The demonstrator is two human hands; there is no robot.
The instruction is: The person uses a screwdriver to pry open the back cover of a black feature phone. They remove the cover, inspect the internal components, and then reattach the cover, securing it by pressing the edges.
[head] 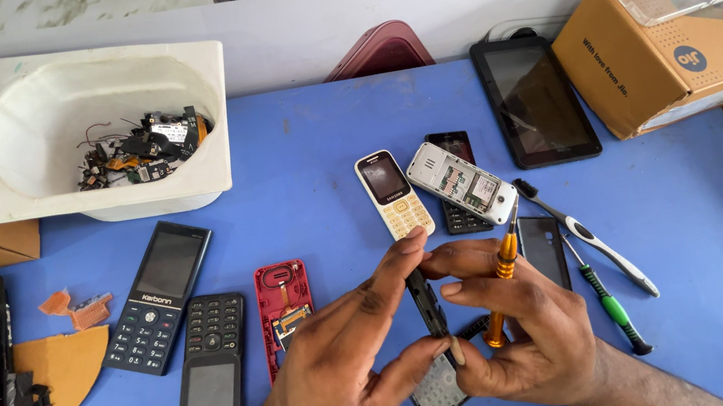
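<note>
My left hand (345,363) and my right hand (517,327) meet over the blue table (710,232), both pinching a thin black phone part (428,301) held on edge between thumbs and fingers. My right hand also holds an orange-handled screwdriver (500,280), tip pointing up. Under the hands lies a grey keypad panel (438,393). A red opened phone shell (284,311) lies just left of my left hand.
Two dark keypad phones (160,295) (209,370) lie at left, a white phone (392,193) and a silver phone back (461,182) at centre. A tablet (534,98), cardboard box (667,51), brush (584,234), green screwdriver (607,296) sit right. White tub (198,94) with parts at back left.
</note>
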